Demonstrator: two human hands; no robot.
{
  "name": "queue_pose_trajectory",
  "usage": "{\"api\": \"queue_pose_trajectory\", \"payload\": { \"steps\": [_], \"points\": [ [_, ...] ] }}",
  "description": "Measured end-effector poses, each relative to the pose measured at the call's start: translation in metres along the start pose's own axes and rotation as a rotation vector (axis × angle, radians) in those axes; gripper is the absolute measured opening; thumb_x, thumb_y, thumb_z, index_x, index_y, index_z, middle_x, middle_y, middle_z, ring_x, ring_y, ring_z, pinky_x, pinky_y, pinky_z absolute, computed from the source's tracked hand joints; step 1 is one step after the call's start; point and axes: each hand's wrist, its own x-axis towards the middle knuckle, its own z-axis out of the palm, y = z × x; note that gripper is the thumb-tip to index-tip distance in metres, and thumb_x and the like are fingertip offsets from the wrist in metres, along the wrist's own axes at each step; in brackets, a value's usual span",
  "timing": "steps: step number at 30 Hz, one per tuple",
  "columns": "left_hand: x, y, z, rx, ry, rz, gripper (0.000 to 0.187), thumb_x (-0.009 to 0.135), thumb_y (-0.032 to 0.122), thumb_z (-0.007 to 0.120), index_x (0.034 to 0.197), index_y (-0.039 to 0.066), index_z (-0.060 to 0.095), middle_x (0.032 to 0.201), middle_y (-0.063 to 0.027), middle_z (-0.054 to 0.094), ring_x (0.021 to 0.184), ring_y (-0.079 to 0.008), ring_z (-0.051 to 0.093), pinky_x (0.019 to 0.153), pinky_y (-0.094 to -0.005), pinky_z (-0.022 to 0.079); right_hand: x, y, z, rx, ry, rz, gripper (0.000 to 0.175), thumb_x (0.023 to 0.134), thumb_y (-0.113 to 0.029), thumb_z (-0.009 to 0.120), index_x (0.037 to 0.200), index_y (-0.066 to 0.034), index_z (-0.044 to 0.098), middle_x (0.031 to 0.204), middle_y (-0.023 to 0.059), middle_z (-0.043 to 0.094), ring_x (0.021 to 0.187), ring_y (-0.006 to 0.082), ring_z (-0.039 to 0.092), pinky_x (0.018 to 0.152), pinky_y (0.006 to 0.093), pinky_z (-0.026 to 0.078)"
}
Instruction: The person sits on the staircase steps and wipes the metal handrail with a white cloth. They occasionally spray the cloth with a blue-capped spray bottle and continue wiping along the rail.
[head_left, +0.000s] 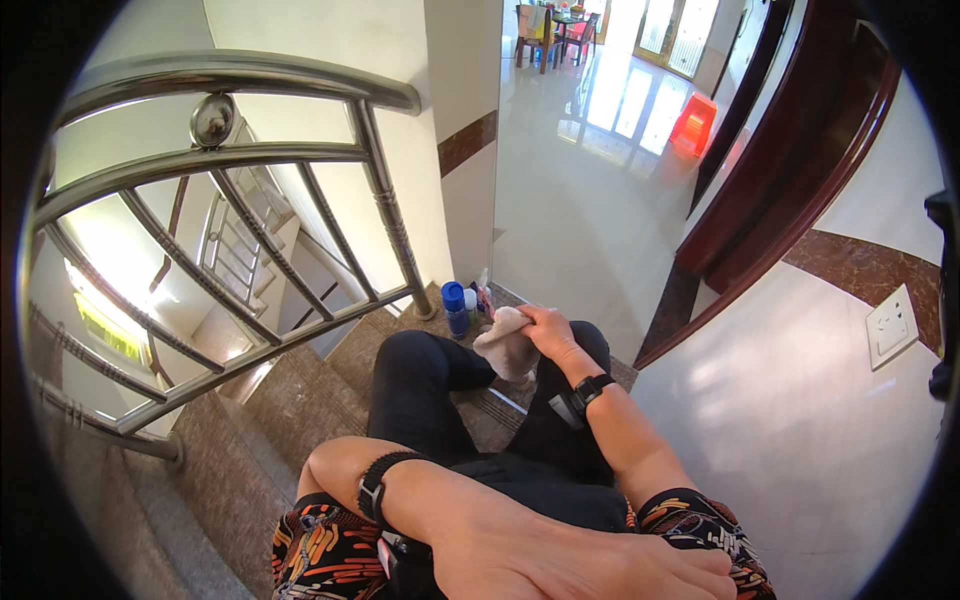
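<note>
My right hand (549, 330) grips a beige cloth (506, 345), which hangs between my knees above the stone steps. A black band is around that wrist. My left hand (600, 555) lies across the bottom of the view, close to the camera, back side up, with its fingers bent beside my right sleeve; its palm is hidden. Just left of the cloth, a blue can or bottle (454, 309) stands on the floor near the railing post. Next to it are a white-capped container (471, 301) and a clear and pink item (485, 292), partly hidden.
A steel railing (274, 345) runs along the left of the steps (289, 390). Ahead lies a glossy tiled floor (570, 202) with a red plastic stool (694, 126). A white wall with a socket (892, 328) stands close on the right.
</note>
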Motion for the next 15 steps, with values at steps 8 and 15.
{"api": "queue_pose_trajectory", "payload": {
  "steps": [8,15],
  "points": [
    [0.002,0.002,0.005,0.025,0.026,-0.014,0.108,0.036,0.097,0.058,0.079,-0.002,0.051,0.075,-0.0069,0.043,0.072,-0.0239,0.048,0.066,-0.0341,0.037,0.001,-0.001,0.0,-0.027,-0.001,0.0,0.028,0.079,-0.018,0.069,0.107,-0.0139,0.071,0.106,0.0101,0.069,0.102,0.0338,0.064,0.088,0.0388,0.051],
    [0.002,-0.001,0.012,-0.019,0.077,-0.026,0.112,0.036,0.097,0.06,0.084,-0.004,0.053,0.078,-0.0069,0.043,0.071,-0.0226,0.047,0.065,-0.0336,0.037,0.0,-0.003,-0.001,-0.014,0.006,0.014,0.028,0.079,-0.018,0.07,0.106,-0.0144,0.072,0.105,0.0099,0.07,0.103,0.033,0.064,0.089,0.0388,0.051]
  ]
}}
